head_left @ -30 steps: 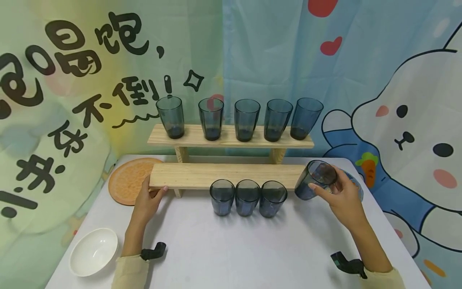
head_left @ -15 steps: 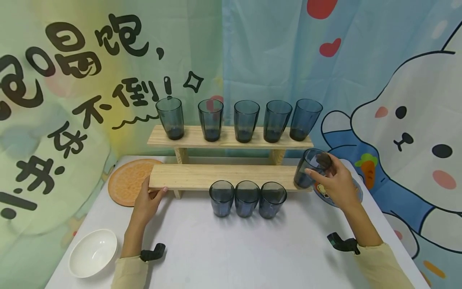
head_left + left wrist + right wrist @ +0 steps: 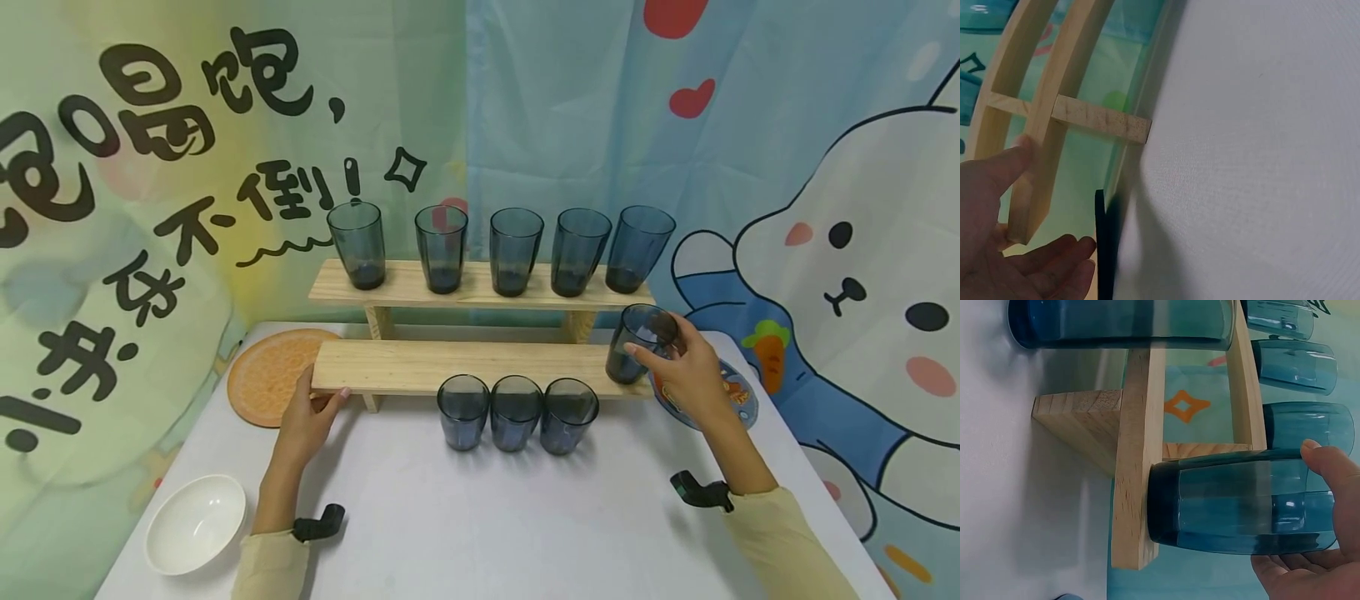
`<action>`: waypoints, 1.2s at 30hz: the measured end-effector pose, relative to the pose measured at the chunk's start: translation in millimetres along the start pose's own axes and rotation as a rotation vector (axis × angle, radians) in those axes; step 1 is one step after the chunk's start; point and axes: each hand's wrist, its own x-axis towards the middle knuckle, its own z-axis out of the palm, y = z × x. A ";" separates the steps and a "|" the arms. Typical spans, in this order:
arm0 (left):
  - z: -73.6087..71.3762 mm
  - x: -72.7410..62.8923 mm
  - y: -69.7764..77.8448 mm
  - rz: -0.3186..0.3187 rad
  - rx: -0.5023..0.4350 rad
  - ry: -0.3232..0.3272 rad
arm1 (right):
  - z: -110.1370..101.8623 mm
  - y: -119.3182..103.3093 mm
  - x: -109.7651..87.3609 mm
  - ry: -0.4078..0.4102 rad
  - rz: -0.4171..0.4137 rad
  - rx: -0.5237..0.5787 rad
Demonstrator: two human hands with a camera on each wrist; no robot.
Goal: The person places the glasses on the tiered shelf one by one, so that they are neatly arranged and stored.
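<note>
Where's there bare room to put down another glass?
Lower shelf: the stretch between the left hand and the glass in the right hand. Table: the wide patch in front of the three glasses, between the forearms. Crowded: the right side of the upper shelf, its glasses close together, and the row of three.

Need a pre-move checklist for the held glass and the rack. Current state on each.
1. Right hand grip: ok, thumb and fingers hold the glass near its rim.
2. Glass lined up with the lower shelf: ok, base at its right end.
3. Glass's weight fully on the shelf: cannot tell; base looks against the board.
4. Left hand bracing: ok, grips the shelf's left end.
5. Space in front free: not ok, three glasses stand there.
6. Upper row standing: ok, all five.
</note>
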 end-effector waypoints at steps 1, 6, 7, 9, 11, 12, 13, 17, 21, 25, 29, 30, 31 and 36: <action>0.1 0.2 0.2 -0.001 -0.002 -0.001 | -0.1 0.2 0.4 -0.002 0.003 0.000; 0.3 0.4 0.7 -0.010 0.007 -0.004 | -0.1 1.3 2.3 -0.012 0.008 0.004; 0.5 0.3 0.7 -0.011 0.008 -0.005 | -0.1 1.4 2.4 -0.014 0.008 0.006; 0.7 0.0 1.0 -0.010 0.005 -0.006 | -0.2 1.8 2.2 -0.018 0.008 0.010; 0.9 -0.1 1.4 -0.008 0.001 -0.008 | 0.0 2.4 1.9 -0.024 0.010 0.021; 1.0 -0.2 1.7 -0.008 -0.001 -0.008 | 0.2 2.9 1.7 -0.026 0.010 0.028; 1.0 -0.4 2.0 -0.007 -0.002 -0.010 | 0.6 3.2 1.6 -0.028 0.011 0.034; 0.9 -0.4 2.3 -0.003 -0.005 -0.012 | 1.9 4.7 1.6 -0.038 -0.008 0.040; 0.8 -0.4 1.4 0.000 0.000 -0.009 | 0.5 1.7 -0.1 -0.018 -0.038 0.006; 1.8 -0.1 0.1 -0.006 0.014 -0.007 | -1.3 -5.1 -10.5 0.149 -0.112 -0.051; 2.9 0.2 -0.4 0.003 0.010 -0.015 | -1.2 -15.1 -33.6 0.424 -0.283 -0.127; 2.9 0.1 -0.3 0.005 0.009 -0.015 | 0.5 -17.6 -40.2 0.455 -0.324 -0.131; 2.7 0.2 -0.3 0.007 0.008 -0.014 | 3.1 -19.5 -46.6 0.459 -0.351 -0.142; 1.5 0.8 0.7 -0.002 0.016 -0.008 | 30.6 -17.7 -71.3 0.194 -0.315 -0.165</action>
